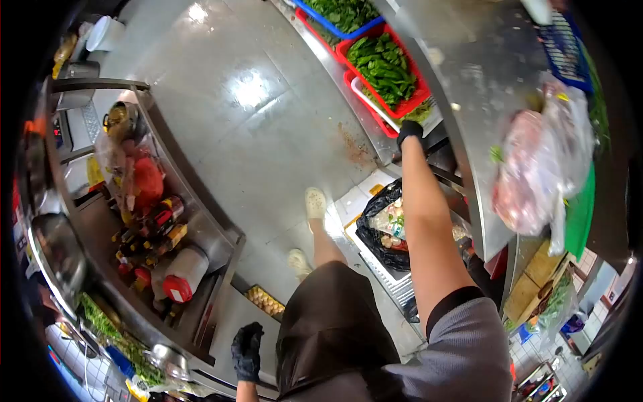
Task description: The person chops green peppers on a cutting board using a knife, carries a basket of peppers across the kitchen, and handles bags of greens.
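Observation:
My right hand (410, 132), in a black glove, reaches forward to the low shelf beside the counter. Its fingers are closed round the near end of a white bar (375, 106), which slants along the edge of a red basket. Just beyond is another red basket (418, 84) holding green peppers (382, 67). Leafy greens (420, 111) show under it, near my knuckles. My left hand (247, 352), also black-gloved, hangs low at my side with loosely bent fingers and nothing visible in it.
A steel counter (462, 87) on the right bears bagged raw meat (519, 171). Below my right arm sits a black-bag-lined container (368, 231) of food. A blue basket (377, 24) of greens is farther off. A steel shelf unit (194, 201) with bottles lines the left.

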A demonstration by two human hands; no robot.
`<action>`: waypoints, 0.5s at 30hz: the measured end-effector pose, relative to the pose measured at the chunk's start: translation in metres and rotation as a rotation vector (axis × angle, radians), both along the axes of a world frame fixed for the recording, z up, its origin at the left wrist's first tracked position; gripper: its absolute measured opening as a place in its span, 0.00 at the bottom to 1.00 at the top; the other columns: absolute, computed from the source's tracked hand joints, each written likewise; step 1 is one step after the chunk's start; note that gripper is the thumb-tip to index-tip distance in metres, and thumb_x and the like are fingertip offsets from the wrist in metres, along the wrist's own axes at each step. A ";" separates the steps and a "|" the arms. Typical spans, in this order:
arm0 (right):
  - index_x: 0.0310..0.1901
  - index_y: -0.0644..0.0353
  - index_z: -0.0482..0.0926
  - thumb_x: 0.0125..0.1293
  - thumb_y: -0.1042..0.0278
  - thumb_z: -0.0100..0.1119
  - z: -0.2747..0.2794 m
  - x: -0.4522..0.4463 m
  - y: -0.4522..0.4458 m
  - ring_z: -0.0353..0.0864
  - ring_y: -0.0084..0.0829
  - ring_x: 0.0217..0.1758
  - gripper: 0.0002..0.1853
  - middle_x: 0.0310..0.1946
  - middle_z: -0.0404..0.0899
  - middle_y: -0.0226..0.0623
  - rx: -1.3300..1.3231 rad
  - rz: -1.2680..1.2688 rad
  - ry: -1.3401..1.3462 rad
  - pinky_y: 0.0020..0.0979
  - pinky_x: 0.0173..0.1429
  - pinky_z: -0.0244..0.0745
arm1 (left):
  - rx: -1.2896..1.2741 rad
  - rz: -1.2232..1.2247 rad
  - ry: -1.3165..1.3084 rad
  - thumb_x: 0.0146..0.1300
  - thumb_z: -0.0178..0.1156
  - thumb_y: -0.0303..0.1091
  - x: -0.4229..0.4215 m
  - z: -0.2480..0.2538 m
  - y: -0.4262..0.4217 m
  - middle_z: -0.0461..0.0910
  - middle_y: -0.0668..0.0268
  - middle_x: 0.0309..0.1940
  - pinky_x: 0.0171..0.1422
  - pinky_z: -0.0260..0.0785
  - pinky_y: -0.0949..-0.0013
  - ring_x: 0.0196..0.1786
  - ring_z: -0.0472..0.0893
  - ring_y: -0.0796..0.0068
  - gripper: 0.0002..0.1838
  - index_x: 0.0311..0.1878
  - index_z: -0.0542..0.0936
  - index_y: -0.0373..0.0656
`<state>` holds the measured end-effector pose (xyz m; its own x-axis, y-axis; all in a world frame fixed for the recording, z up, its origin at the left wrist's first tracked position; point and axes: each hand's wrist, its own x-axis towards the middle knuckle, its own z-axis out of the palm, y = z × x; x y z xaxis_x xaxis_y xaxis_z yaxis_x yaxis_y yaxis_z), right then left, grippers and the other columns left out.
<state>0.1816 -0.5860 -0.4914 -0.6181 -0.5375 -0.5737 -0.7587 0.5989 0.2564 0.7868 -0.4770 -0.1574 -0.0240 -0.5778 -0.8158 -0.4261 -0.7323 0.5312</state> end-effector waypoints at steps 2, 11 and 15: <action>0.46 0.55 0.78 0.41 0.65 0.68 -0.041 -0.026 -0.007 0.80 0.39 0.45 0.25 0.45 0.78 0.44 -0.017 -0.026 -0.011 0.35 0.44 0.77 | 0.099 0.004 0.016 0.60 0.53 0.21 -0.011 -0.003 -0.009 0.78 0.58 0.43 0.53 0.71 0.65 0.46 0.77 0.67 0.11 0.46 0.75 0.34; 0.43 0.64 0.74 0.55 0.74 0.57 -0.115 -0.059 0.003 0.80 0.40 0.40 0.12 0.39 0.77 0.45 -1.288 -1.581 -0.898 0.38 0.40 0.80 | 0.383 0.079 -0.081 0.59 0.55 0.22 -0.037 -0.027 -0.034 0.79 0.57 0.39 0.50 0.73 0.63 0.42 0.79 0.66 0.11 0.46 0.75 0.34; 0.42 0.63 0.74 0.49 0.81 0.56 -0.101 -0.046 0.002 0.78 0.39 0.38 0.15 0.36 0.77 0.40 -1.410 -1.497 -0.830 0.37 0.41 0.77 | 0.349 0.176 -0.071 0.60 0.55 0.27 -0.055 -0.020 -0.053 0.80 0.58 0.38 0.51 0.73 0.63 0.42 0.79 0.65 0.10 0.44 0.76 0.35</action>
<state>0.1360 -0.5843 -0.5928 -0.7456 -0.2227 -0.6280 0.6166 0.1266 -0.7770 0.7313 -0.5297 -0.1770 0.1142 -0.2554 -0.9601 -0.3049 -0.9287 0.2108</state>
